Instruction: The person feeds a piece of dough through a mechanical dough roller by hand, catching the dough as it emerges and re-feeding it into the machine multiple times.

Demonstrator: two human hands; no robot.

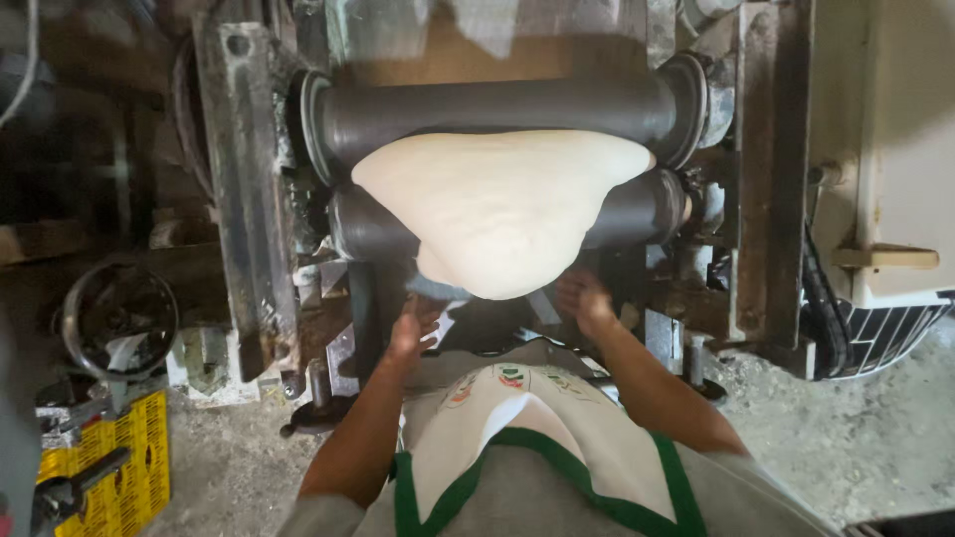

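A big, pale lump of dough point(497, 209) hangs out from between two dark rollers point(497, 109) of an old machine point(249, 199). The dough droops down over the lower roller, toward the person, because it is soft and heavy.

Both hands are under the low edge of the dough, so they can catch it as it sags. The left hand point(416, 323) is cupped with its fingers up, just touching or very near a grey bit at the dough's bottom edge. The right hand point(582, 296) is pressed up against the underside of the dough. The hands are apart, one on each side, so the weight is shared. Neither hand is closed tight around anything that shows.

The person wears a pale apron with green trim point(517, 438), which keeps flour off the clothes. To the left, on the gritty floor point(846, 447), sit a round metal bowl point(119, 318) and a yellow crate point(119, 467).
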